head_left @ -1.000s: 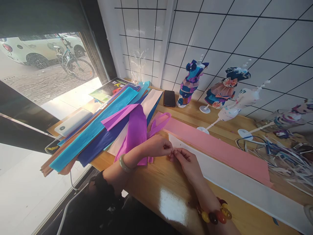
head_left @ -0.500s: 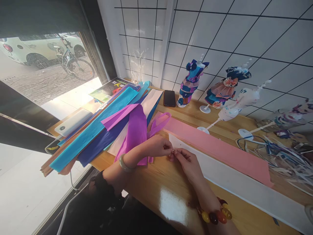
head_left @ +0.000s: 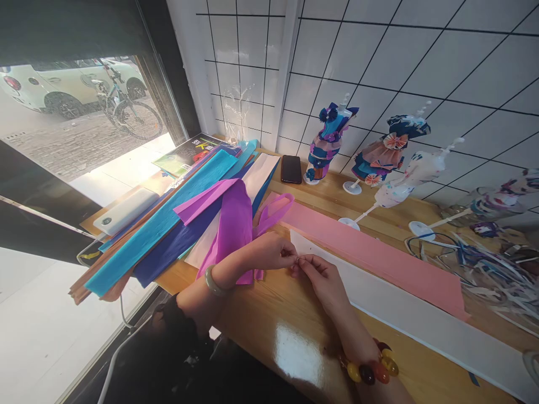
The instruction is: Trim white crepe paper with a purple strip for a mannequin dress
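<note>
My left hand (head_left: 269, 252) and my right hand (head_left: 322, 278) meet fingertip to fingertip at the near end of a long white paper strip (head_left: 421, 320) that lies flat on the wooden table (head_left: 269, 314). Both hands pinch the strip's corner. A green bangle sits on my left wrist, and a beaded bracelet (head_left: 373, 370) on my right. A long pink crepe strip (head_left: 370, 255) lies just beyond the white one. Purple crepe paper (head_left: 233, 224) lies beside my left hand.
A stack of teal, blue and white crepe sheets (head_left: 168, 224) covers the table's left end by the window. A black phone (head_left: 291, 168) and several paper-dressed figurines (head_left: 330, 140) stand along the tiled wall. Curled paper scraps (head_left: 484, 264) pile at the right.
</note>
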{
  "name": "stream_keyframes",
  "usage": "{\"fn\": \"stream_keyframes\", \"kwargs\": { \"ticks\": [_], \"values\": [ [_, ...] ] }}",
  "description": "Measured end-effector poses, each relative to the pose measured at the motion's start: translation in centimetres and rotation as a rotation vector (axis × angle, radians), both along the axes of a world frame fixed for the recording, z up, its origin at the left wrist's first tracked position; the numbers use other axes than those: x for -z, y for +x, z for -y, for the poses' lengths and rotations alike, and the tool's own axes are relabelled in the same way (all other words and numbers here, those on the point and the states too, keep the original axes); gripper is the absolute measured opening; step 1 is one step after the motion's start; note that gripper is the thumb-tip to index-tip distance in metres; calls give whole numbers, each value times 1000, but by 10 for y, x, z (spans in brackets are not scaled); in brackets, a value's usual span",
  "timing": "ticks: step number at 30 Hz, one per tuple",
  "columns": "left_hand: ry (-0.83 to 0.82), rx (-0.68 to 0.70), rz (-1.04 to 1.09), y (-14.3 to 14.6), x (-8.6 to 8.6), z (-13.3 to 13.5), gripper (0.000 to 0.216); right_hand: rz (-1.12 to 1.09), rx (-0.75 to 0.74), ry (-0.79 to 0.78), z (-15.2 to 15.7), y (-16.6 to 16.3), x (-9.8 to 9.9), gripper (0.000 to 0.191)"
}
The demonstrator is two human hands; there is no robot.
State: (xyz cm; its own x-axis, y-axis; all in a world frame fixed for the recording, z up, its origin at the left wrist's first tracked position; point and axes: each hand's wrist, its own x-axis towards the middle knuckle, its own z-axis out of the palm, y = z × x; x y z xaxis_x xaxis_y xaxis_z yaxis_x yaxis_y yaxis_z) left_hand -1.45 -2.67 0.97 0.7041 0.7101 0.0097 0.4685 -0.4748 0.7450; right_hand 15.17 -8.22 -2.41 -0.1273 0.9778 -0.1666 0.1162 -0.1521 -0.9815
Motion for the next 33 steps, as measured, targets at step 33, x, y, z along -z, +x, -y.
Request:
{"fn": "stream_keyframes", "kwargs": {
  "ticks": [33],
  "values": [
    [-43,-21,31,0,-1,1,22,35,48,-2,1,-5,-6,29]
  ]
}}
